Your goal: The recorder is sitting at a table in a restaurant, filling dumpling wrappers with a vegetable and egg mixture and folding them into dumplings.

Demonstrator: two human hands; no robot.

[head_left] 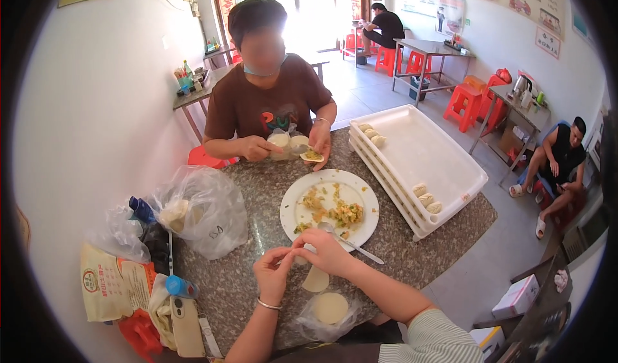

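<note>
Over the near edge of the plate, my left hand (273,276) and my right hand (326,253) meet with fingertips pinched together on a pale dumpling (303,256), mostly hidden by the fingers. Below them on the table lies a single round dumpling wrapper (316,279). Closer to me, a stack of wrappers (331,307) sits on a clear plastic bag. The white plate (297,195) holds chopped yellow-green filling (347,215). A metal spoon (362,251) rests across its near rim, beside my right hand.
Across the table, a person (270,99) spoons filling onto a wrapper. Stacked white trays (444,150) with several folded dumplings stand at the right. To the left are a plastic bag (209,212), a flour sack (103,282), a blue-capped container (181,287) and a phone (187,327).
</note>
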